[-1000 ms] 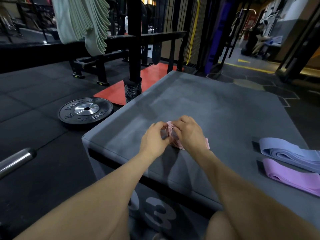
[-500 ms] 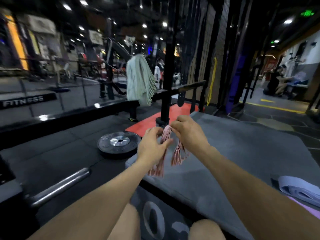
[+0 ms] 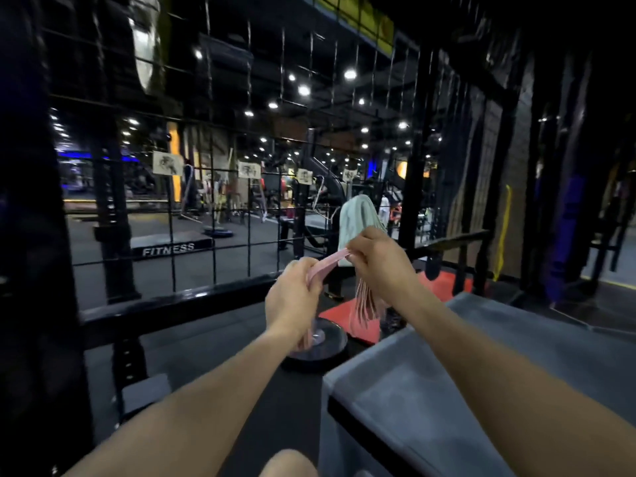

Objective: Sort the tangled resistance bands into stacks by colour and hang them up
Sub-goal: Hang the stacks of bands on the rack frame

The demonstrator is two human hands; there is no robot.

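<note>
A stack of pink resistance bands (image 3: 328,263) is held in the air between both hands, left of the grey box. My left hand (image 3: 292,301) grips one end, with loops hanging down behind its wrist. My right hand (image 3: 377,261) pinches the other end, and several pink loops (image 3: 366,301) dangle below it. A bundle of pale green bands (image 3: 354,215) hangs over a black rack bar (image 3: 447,241) just behind my right hand.
The grey plyo box (image 3: 481,380) fills the lower right. A black weight plate (image 3: 323,346) lies on the floor below my hands, beside a red mat (image 3: 444,287). A black wire grid fence (image 3: 213,235) and rack uprights (image 3: 411,187) stand ahead.
Both hands lifted the pink bands off the box top and raised them higher toward the rack bar. My view swung up and left; the blue and purple stacks left the view.
</note>
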